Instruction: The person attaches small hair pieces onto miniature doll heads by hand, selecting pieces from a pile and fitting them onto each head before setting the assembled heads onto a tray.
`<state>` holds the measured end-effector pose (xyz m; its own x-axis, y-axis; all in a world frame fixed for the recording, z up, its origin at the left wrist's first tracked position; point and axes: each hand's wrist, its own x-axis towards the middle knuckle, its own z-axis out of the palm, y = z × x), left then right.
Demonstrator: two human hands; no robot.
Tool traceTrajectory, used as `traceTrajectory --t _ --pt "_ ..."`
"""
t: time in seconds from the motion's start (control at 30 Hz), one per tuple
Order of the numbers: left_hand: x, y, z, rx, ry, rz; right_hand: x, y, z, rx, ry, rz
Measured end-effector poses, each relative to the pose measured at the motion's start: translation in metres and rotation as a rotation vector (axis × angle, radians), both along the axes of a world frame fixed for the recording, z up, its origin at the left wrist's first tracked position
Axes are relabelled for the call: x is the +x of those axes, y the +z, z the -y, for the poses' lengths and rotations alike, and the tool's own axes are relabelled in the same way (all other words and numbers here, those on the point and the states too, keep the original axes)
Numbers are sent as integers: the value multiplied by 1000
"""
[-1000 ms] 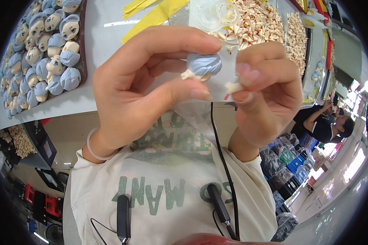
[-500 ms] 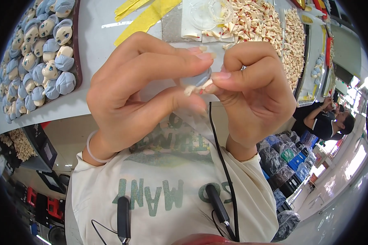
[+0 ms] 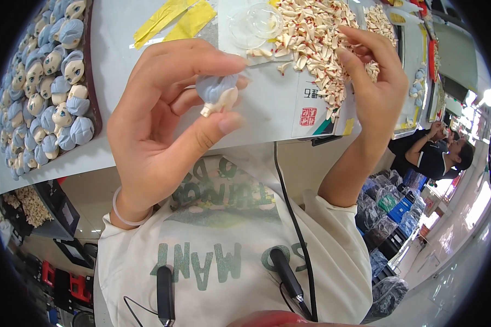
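grey tabletop (image 3: 109, 46): small blue-haired cream doll head (image 3: 216, 90) pinched by left hand (image 3: 153, 122); cream red-tipped slivers (image 3: 311, 46) overhung by loosely spread right hand (image 3: 381, 71).

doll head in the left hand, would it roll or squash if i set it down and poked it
The doll head would probably roll or rock, as its blue hair side is rounded. It seems fairly stiff, showing no obvious dent between the left hand's fingers. Being small beside them, it is likely light.

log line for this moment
left hand: holding blue-haired doll head | right hand: open over cream pieces, contact unclear | tray of heads: left side
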<state>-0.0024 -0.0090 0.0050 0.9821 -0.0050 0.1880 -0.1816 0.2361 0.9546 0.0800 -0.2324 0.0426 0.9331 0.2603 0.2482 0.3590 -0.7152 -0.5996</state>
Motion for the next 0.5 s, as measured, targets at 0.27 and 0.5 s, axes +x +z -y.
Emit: traceTrajectory --t 0.27,0.5 --pt "2 4 2 -4 2 -31 11 -8 -2 -228 154 259" --pt "3 5 3 28 -1 -23 7 -1 10 82 13 158"
